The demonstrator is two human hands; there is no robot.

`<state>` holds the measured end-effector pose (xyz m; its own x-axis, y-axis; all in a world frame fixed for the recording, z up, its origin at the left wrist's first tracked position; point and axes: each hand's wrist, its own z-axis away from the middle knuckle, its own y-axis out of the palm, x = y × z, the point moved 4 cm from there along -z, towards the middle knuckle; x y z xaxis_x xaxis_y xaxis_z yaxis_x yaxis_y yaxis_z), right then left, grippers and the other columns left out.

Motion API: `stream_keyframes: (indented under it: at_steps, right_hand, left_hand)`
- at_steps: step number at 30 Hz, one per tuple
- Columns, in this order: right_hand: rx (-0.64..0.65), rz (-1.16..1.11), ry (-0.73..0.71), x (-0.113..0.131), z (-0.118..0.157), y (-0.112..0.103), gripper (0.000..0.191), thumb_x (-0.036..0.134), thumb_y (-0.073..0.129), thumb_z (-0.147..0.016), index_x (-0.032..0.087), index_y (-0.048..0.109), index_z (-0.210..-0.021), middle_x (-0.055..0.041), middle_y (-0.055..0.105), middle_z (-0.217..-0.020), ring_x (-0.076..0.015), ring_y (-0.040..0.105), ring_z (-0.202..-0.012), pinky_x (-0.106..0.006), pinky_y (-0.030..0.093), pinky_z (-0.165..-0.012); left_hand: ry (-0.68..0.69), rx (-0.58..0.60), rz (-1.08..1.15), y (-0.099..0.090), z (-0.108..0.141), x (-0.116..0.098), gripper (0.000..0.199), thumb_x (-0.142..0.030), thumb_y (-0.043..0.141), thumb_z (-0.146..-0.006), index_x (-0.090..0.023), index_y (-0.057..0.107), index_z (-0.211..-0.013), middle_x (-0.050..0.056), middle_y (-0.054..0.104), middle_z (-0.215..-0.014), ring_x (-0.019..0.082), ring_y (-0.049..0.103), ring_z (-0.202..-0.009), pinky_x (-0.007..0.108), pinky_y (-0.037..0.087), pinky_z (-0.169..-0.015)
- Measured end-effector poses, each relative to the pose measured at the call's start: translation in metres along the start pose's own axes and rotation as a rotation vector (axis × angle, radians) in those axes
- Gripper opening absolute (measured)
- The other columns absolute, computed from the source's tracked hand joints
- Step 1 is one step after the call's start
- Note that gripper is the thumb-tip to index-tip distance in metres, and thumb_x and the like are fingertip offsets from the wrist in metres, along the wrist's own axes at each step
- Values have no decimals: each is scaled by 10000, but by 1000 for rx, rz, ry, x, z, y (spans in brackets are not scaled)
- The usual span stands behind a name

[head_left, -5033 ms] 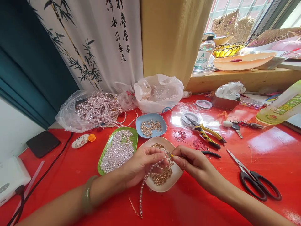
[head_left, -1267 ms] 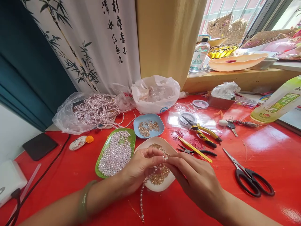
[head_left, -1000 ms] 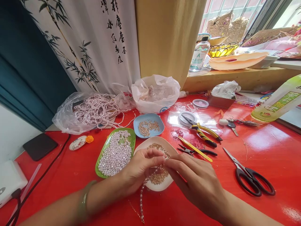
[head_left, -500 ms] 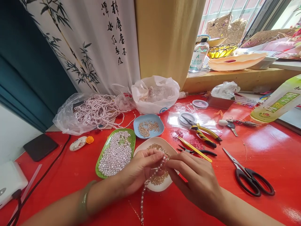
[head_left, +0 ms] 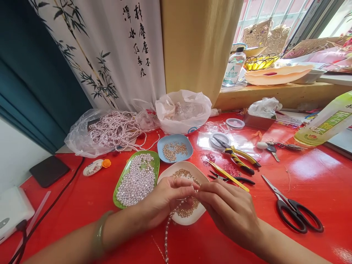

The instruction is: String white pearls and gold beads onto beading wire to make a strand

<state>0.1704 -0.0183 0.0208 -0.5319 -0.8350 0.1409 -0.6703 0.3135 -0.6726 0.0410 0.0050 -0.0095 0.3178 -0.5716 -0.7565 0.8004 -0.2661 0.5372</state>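
A strand of pearl beads [head_left: 167, 234] hangs down from my fingers past the table's front edge of view. My left hand [head_left: 167, 200] is closed, pinching the strand's upper end between thumb and fingers. My right hand [head_left: 227, 209] is closed too, its fingertips meeting the left ones at the strand; the exact spot they grip is too small to make out. Both hands are over a white plate [head_left: 198, 217] of small gold beads [head_left: 187, 212]. Left of it lies a green tray [head_left: 117, 194] heaped with pearl beads [head_left: 136, 183]. Behind stands a blue dish [head_left: 165, 139] with gold beads [head_left: 174, 151].
On the right lie scissors [head_left: 295, 211], yellow tweezers [head_left: 228, 176], black-handled pliers [head_left: 244, 180] and yellow-black pliers [head_left: 238, 157]. Pearl strands [head_left: 115, 128] spill from a plastic bag at the back left, beside a white bag [head_left: 183, 123]. A bottle [head_left: 324, 121] stands far right.
My fingertips have drawn closer together at the strand's upper end, and the right fingers have curled in. The whole view has shifted slightly.
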Motion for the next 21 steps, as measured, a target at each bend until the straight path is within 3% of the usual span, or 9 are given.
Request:
stream_keyframes:
  at_steps: [8,16,21]
  right_hand:
    - [16,-45,86,5,-1,8,136,83,450,-803,153,563,-830,-45,602,-719,-130,490,-606,-238,380,-527]
    - [64,-442,332,4,-4,13,160,90,389,-827,155,528,-781,-32,537,-679,-114,495,-589,-216,415,-504]
    - [25,-524,373,4,-1,16,150,94,406,-824,167,528,-774,-24,540,-681,-111,501,-588,-219,425,-502]
  left_hand:
    - [47,-103,-68,-7,-2,5,177,-218,720,-589,-111,685,-726,49,628,-698,88,526,-603,210,399,-620]
    - [101,-148,-67,-7,-1,7,163,-219,723,-583,-113,687,-702,46,641,-688,89,546,-595,209,414,-613]
    - [113,-177,-58,-5,1,5,156,-206,720,-589,-120,694,-717,49,648,-704,83,547,-608,200,418,-621]
